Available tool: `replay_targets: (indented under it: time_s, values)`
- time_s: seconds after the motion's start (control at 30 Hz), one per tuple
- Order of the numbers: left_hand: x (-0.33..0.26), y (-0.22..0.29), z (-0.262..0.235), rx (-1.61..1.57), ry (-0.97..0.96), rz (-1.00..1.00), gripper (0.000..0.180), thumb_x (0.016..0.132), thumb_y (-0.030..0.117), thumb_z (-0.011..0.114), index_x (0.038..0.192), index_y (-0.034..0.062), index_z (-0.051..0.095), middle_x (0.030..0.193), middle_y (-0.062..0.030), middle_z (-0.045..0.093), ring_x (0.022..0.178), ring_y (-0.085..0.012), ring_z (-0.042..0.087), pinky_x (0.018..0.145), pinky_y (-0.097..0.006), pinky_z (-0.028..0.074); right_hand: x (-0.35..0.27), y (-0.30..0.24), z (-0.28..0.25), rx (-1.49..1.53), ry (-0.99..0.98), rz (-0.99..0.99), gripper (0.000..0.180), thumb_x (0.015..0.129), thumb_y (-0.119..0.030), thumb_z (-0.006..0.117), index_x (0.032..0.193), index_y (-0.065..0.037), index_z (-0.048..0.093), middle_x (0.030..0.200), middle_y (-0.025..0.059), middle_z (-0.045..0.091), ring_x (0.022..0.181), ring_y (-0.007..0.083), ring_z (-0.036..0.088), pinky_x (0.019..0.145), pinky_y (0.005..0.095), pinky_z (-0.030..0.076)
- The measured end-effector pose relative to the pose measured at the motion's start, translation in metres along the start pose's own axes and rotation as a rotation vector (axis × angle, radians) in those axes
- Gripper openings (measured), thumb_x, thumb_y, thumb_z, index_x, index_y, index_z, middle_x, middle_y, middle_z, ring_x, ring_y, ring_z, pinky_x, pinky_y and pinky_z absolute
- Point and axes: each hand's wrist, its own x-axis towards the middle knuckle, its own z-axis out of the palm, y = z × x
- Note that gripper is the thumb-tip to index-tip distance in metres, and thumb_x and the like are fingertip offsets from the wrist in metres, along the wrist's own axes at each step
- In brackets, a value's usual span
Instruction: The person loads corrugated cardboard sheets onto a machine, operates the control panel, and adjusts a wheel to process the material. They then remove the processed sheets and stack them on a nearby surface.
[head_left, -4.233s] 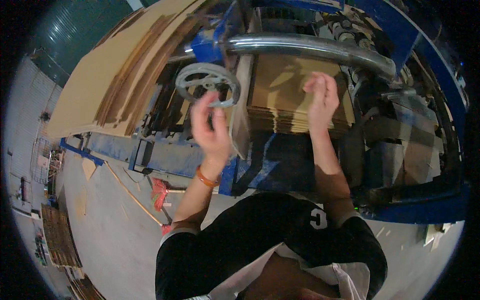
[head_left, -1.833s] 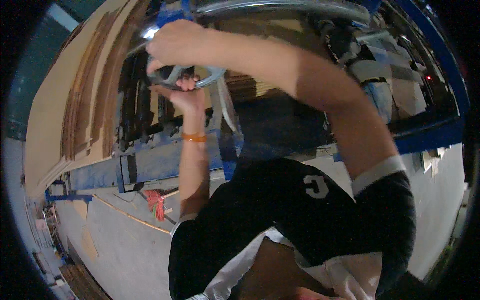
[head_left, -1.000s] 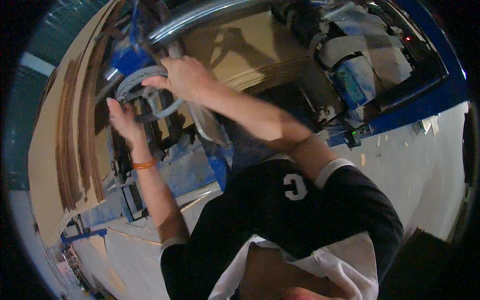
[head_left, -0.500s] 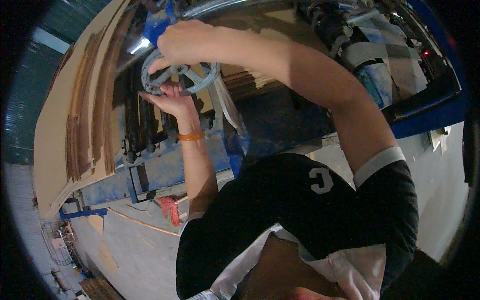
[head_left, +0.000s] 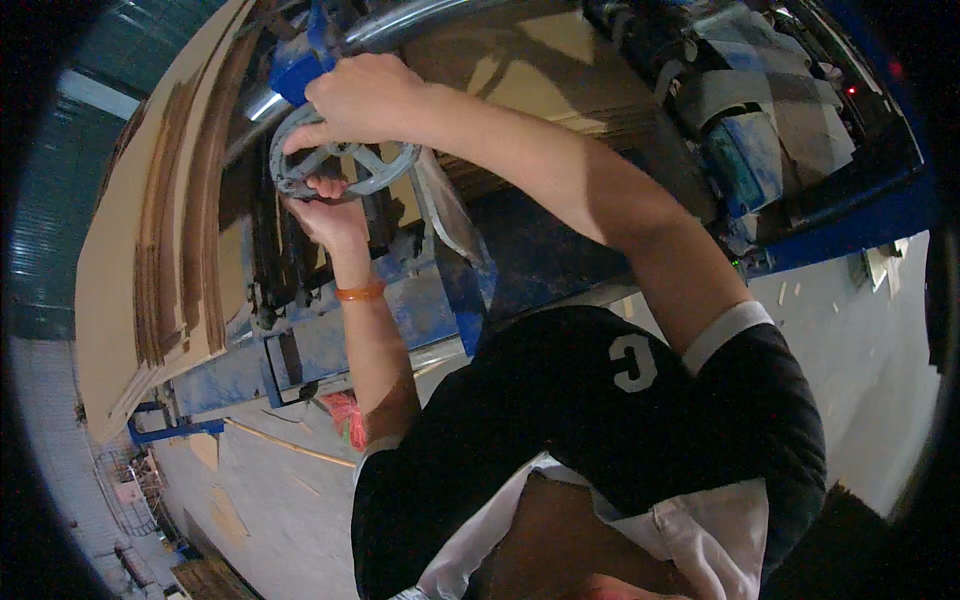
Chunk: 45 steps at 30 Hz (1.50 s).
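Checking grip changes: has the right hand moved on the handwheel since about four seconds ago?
Yes. The right hand was at the cardboard stack then; now it grips the handwheel top, above the left hand.

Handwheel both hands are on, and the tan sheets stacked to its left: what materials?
Handwheel: looks like cast metal, dull grey painted or bare finish, with spokes and a thick rim; left hand and right hand both grip it. Tan sheets: likely corrugated cardboard, matte brown, with thin layered edges showing.
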Motion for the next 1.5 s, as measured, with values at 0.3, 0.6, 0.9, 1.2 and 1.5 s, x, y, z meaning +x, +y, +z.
replay_targets:
  time_s: [0.3, 0.6, 0.9, 1.2, 1.5]
  values:
    - [0.000, 0.053, 0.025, 0.880, 0.073, 0.465, 0.052, 0.091, 0.039, 0.042, 0.105, -0.0101, 0.051, 0.103, -0.0104, 0.055, 0.090, -0.0172, 0.050, 0.082, -0.029, 0.038, -0.024, 0.011, 0.026, 0.282, 0.340, 0.069, 0.059, 0.070, -0.059, 0.058, 0.073, -0.001, 0.056, 0.067, 0.0182, 0.059, 0.064, 0.0346, 0.060, 0.058, 0.0419, 0.048]
    - [0.010, 0.082, 0.083, 1.368, -0.403, 0.482, 0.045, 0.089, 0.037, 0.046, 0.075, -0.0032, 0.058, 0.062, -0.0025, 0.051, 0.058, -0.0095, 0.045, 0.053, -0.025, 0.036, -0.037, 0.022, 0.052, 0.523, 0.573, 0.129, 0.053, 0.070, -0.055, 0.063, 0.073, -0.003, 0.054, 0.058, 0.0165, 0.055, 0.058, 0.0344, 0.057, 0.052, 0.0400, 0.044]
    - [0.015, 0.075, 0.085, 1.317, -0.391, 0.447, 0.041, 0.085, 0.035, 0.055, 0.059, 0.0030, 0.052, 0.056, 0.0024, 0.043, 0.054, -0.0065, 0.036, 0.049, -0.022, 0.028, -0.035, 0.024, 0.063, 0.563, 0.673, 0.090, 0.046, 0.069, -0.050, 0.066, 0.074, -0.005, 0.056, 0.056, 0.0131, 0.054, 0.052, 0.0303, 0.057, 0.048, 0.0360, 0.043]
    - [0.015, 0.074, 0.079, 1.328, -0.310, 0.477, 0.042, 0.083, 0.037, 0.058, 0.068, -0.0020, 0.060, 0.057, 0.0016, 0.046, 0.057, -0.0076, 0.039, 0.052, -0.023, 0.033, -0.029, 0.027, 0.070, 0.584, 0.710, 0.044, 0.042, 0.068, -0.045, 0.069, 0.084, -0.006, 0.061, 0.065, 0.0127, 0.059, 0.057, 0.0292, 0.058, 0.051, 0.0334, 0.047]
    - [0.011, 0.076, 0.085, 1.181, -0.296, 0.316, 0.036, 0.084, 0.035, 0.057, 0.068, 0.0024, 0.059, 0.058, 0.0007, 0.048, 0.054, -0.0061, 0.042, 0.049, -0.021, 0.031, -0.043, 0.022, 0.068, 0.782, 0.624, 0.221, 0.047, 0.066, -0.049, 0.069, 0.071, -0.003, 0.058, 0.061, 0.0172, 0.057, 0.056, 0.0347, 0.057, 0.052, 0.0387, 0.045]
